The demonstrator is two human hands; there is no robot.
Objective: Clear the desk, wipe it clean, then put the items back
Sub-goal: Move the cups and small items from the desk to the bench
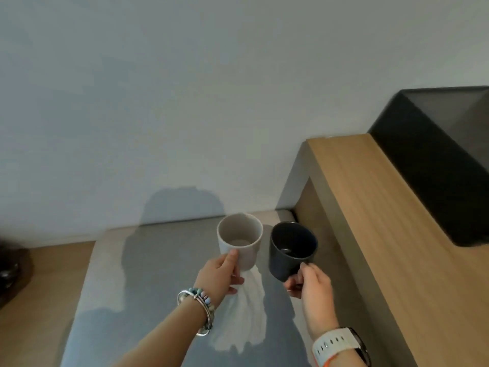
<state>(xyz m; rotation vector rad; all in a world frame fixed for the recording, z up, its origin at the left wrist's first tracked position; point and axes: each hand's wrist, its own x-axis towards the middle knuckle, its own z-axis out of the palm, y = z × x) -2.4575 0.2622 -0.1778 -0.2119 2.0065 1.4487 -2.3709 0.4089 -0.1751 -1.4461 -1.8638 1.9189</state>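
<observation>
Nearest the camera, the right wrist carries a watch on a pale perforated strap, and the left wrist carries a stack of beaded and metal bracelets. Both forearms reach forward over a pale grey-beige table.

The left hand is wrapped round the lower side of a beige mug, with the thumb pressed on the wall facing the camera and the fingers curled behind. The same hand also traps a white cloth, which hangs down in loose folds from under the mug towards the table.

The right hand pinches the dark mug at its near side, where the handle seems to be, though the fingers hide it. Thumb and fingertips close together there.

Both mugs are upright with their openings tilted slightly towards the camera. They are just beside each other without touching, the beige one on the left. They sit over the far right part of the table, close to its back corner. I cannot tell whether their bases touch the surface.

Shadows of the arms and mugs fall across the table and up the wall behind. Right of the table rises a taller wooden cabinet with a black box on its top, against the wall. At the far left edge, a dark blurred object sits on a brown wooden surface.
</observation>
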